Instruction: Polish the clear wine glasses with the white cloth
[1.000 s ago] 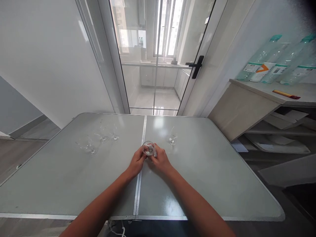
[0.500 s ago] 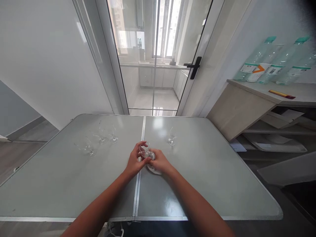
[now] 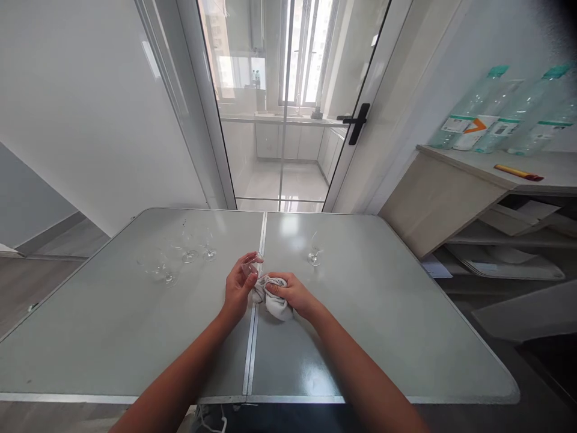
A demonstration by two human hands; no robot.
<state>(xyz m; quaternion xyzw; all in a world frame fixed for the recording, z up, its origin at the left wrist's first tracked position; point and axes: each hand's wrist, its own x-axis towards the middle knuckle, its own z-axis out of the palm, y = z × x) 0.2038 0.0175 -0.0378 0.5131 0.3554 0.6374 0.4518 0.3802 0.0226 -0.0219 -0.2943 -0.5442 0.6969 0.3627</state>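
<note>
My left hand is closed around the bowl of a clear stemmed glass, tilted over the table's middle seam. A bunched white cloth is gripped in my right hand, just right of the glass. Part of the cloth reaches the lower end of the glass and hides the stem and foot. Another stemmed glass stands alone farther back on the right half. Several more clear glasses are grouped on the left half, beyond my left hand.
The grey-green table has a metal edge. Behind it is a glass door with a black handle. At right, a shelf unit carries several plastic bottles and a yellow-and-red packet.
My left hand and the glass have shifted slightly left, and the glass is tilted differently. The cloth, mostly covered before, now shows bunched in my right hand.
</note>
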